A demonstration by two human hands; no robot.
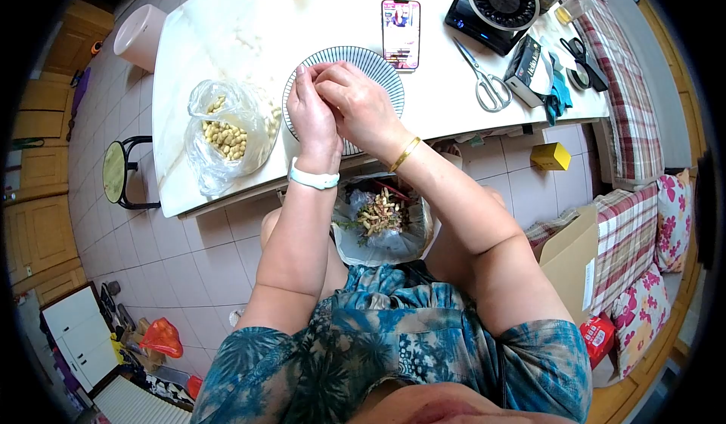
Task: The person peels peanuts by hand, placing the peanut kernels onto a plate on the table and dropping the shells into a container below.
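Over a striped plate [384, 72] on the table, my left hand [311, 118] and my right hand [367, 114] are pressed together. Their fingers are curled against each other, and whatever lies between them is hidden. A white band circles my left wrist and a gold bracelet my right. Left of the plate stands an open clear plastic bag [203, 168] holding many small tan pieces [225, 140] that look like peanuts. Below the table edge, between my knees, a lined bin [355, 252] holds shell-like scraps and stringy plant bits [382, 212].
A lit phone [401, 35] lies behind the plate. To the right are scissors [490, 84], a black fan [495, 8], a box [525, 69] and a teal cloth [558, 97]. A stool [116, 171] stands left; a plaid sofa [628, 227] runs along the right.
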